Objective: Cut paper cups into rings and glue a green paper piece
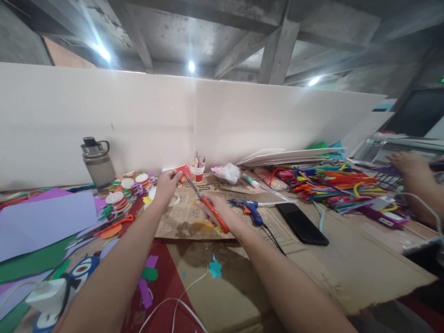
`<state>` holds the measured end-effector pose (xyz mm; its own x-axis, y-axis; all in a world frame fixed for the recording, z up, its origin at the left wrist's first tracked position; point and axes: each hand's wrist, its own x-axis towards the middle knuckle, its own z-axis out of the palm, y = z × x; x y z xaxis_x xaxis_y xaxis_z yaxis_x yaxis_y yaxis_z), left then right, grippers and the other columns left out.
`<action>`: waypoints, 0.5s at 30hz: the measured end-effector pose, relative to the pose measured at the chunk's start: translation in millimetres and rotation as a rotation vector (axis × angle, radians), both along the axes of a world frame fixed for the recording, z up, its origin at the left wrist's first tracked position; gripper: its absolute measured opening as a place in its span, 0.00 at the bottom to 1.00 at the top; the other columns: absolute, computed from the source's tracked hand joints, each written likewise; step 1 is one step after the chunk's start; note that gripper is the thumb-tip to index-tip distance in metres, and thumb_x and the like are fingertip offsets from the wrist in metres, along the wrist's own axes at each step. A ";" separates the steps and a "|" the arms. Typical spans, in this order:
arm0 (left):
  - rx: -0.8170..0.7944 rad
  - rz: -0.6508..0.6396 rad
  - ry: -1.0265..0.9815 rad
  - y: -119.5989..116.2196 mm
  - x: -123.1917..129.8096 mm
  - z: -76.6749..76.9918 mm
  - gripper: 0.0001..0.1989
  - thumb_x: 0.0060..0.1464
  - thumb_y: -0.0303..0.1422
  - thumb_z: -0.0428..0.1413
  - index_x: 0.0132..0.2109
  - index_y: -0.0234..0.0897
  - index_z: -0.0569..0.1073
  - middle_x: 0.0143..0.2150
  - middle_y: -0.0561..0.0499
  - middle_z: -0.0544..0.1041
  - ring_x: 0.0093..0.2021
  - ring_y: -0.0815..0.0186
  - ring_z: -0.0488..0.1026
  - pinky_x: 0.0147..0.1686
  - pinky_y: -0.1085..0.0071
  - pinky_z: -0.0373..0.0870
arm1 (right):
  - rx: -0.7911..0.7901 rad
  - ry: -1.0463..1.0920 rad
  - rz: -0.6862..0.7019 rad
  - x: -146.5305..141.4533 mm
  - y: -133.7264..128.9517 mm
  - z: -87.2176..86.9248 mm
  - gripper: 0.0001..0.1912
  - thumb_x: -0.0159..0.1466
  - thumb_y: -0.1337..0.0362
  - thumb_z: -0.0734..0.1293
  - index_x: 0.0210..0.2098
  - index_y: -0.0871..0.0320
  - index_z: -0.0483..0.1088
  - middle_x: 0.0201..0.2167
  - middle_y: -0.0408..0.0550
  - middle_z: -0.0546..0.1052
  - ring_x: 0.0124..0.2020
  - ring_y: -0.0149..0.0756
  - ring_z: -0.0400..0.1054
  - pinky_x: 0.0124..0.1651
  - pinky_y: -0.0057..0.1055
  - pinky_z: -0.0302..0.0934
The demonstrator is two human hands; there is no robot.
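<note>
My left hand (167,185) pinches a small red piece of paper (183,173) over the far edge of the cardboard. In my right hand (215,208) are scissors with orange-red handles (215,214), their blades pointing up and left toward the red piece. Just behind stands a red and white cup (197,173) with pens in it. A blue glue gun (253,212) lies to the right of my right hand, and a black phone (301,224) lies further right.
At the left are a water bottle (98,165), purple paper (48,222), small red-white drums (117,202) and other scissors (111,225). Colourful pipe cleaners (326,185) are piled at the right. Another person's hand (409,163) reaches in at far right. White cables cross the front.
</note>
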<state>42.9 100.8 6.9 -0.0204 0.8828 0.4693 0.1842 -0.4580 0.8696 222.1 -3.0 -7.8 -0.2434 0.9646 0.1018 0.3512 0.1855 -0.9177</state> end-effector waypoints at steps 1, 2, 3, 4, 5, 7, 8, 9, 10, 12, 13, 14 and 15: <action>-0.007 -0.008 0.001 -0.5 0.9 0.0 0.15 0.50 0.43 0.59 0.25 0.37 0.70 0.18 0.56 0.65 0.20 0.70 0.58 0.23 0.73 0.53 | -0.008 0.018 -0.001 -0.4 0.1 -0.2 0.16 0.62 0.49 0.65 0.31 0.56 0.61 0.18 0.37 0.66 0.14 0.24 0.57 0.15 0.21 0.53; -0.011 -0.014 -0.001 -0.9 1.8 0.0 0.15 0.50 0.43 0.59 0.25 0.37 0.70 0.18 0.56 0.65 0.20 0.70 0.58 0.23 0.73 0.53 | -0.017 0.035 -0.003 -0.8 -0.2 0.0 0.17 0.62 0.49 0.65 0.31 0.56 0.61 0.18 0.36 0.66 0.13 0.24 0.57 0.15 0.21 0.54; -0.011 -0.016 -0.010 -1.2 2.6 0.2 0.15 0.49 0.43 0.60 0.25 0.37 0.71 0.18 0.56 0.65 0.20 0.70 0.59 0.23 0.73 0.53 | -0.025 0.050 -0.002 -1.1 -0.7 0.3 0.17 0.62 0.48 0.64 0.32 0.56 0.61 0.18 0.36 0.65 0.13 0.25 0.57 0.14 0.21 0.54; -0.010 -0.013 -0.028 -1.4 3.1 0.4 0.14 0.48 0.42 0.61 0.25 0.37 0.71 0.18 0.56 0.66 0.20 0.70 0.59 0.23 0.73 0.53 | -0.029 0.059 0.002 -1.3 -1.2 0.6 0.17 0.62 0.48 0.64 0.32 0.55 0.61 0.18 0.36 0.65 0.13 0.25 0.57 0.14 0.22 0.54; -0.014 -0.004 -0.059 -1.3 3.4 0.7 0.14 0.48 0.42 0.61 0.25 0.37 0.71 0.19 0.56 0.66 0.21 0.70 0.59 0.24 0.73 0.54 | -0.030 0.063 0.009 -1.3 -1.6 0.7 0.17 0.62 0.48 0.64 0.32 0.55 0.61 0.18 0.36 0.65 0.13 0.25 0.57 0.13 0.22 0.54; -0.034 0.026 -0.141 -0.7 3.1 0.9 0.13 0.47 0.41 0.62 0.27 0.38 0.70 0.21 0.56 0.68 0.21 0.70 0.61 0.24 0.74 0.55 | -0.031 0.053 0.020 -1.2 -1.6 0.1 0.16 0.63 0.50 0.65 0.31 0.56 0.61 0.18 0.36 0.65 0.13 0.24 0.57 0.14 0.21 0.54; -0.045 0.042 -0.177 -0.3 2.7 0.8 0.13 0.47 0.41 0.62 0.27 0.38 0.69 0.21 0.56 0.68 0.21 0.70 0.61 0.24 0.74 0.56 | -0.036 0.041 0.020 -1.1 -1.2 -0.7 0.15 0.63 0.51 0.65 0.31 0.56 0.61 0.18 0.36 0.66 0.13 0.24 0.58 0.14 0.20 0.53; -0.052 0.054 -0.201 0.2 2.2 0.7 0.13 0.47 0.41 0.62 0.27 0.38 0.68 0.21 0.56 0.68 0.21 0.70 0.61 0.23 0.74 0.56 | -0.044 0.026 0.013 -1.0 -0.5 -1.7 0.15 0.63 0.52 0.65 0.31 0.56 0.61 0.18 0.36 0.66 0.13 0.23 0.58 0.15 0.19 0.52; -0.052 0.061 -0.212 0.7 1.8 0.4 0.13 0.47 0.40 0.62 0.27 0.38 0.68 0.21 0.56 0.68 0.21 0.70 0.62 0.23 0.74 0.56 | -0.053 0.014 0.004 -1.0 0.2 -2.6 0.14 0.63 0.53 0.65 0.31 0.56 0.62 0.17 0.36 0.66 0.13 0.23 0.58 0.15 0.19 0.52; -0.040 0.057 -0.213 1.1 1.4 0.0 0.12 0.48 0.40 0.61 0.28 0.39 0.67 0.21 0.56 0.67 0.22 0.70 0.63 0.22 0.74 0.57 | -0.062 -0.004 -0.007 -1.0 1.0 -3.7 0.14 0.63 0.53 0.65 0.30 0.56 0.62 0.17 0.36 0.66 0.13 0.22 0.58 0.16 0.19 0.52; -0.033 0.052 -0.214 1.0 1.6 -0.1 0.12 0.48 0.39 0.61 0.28 0.39 0.68 0.22 0.56 0.68 0.22 0.69 0.64 0.23 0.74 0.58 | -0.061 -0.009 -0.006 -1.1 0.8 -3.6 0.14 0.63 0.53 0.65 0.30 0.56 0.62 0.17 0.36 0.66 0.13 0.23 0.58 0.16 0.19 0.52; -0.030 0.050 -0.218 0.6 2.0 0.0 0.12 0.48 0.39 0.62 0.28 0.39 0.68 0.22 0.56 0.68 0.23 0.69 0.64 0.23 0.74 0.58 | -0.056 -0.011 -0.004 -1.2 0.3 -2.9 0.14 0.63 0.53 0.66 0.30 0.56 0.62 0.17 0.36 0.66 0.13 0.23 0.58 0.16 0.19 0.52; -0.031 0.051 -0.223 0.1 2.5 0.2 0.12 0.48 0.39 0.62 0.28 0.39 0.68 0.22 0.56 0.68 0.23 0.69 0.65 0.23 0.74 0.59 | -0.051 -0.013 -0.003 -1.2 -0.7 -1.7 0.15 0.63 0.52 0.66 0.30 0.56 0.62 0.17 0.36 0.66 0.13 0.23 0.58 0.15 0.19 0.52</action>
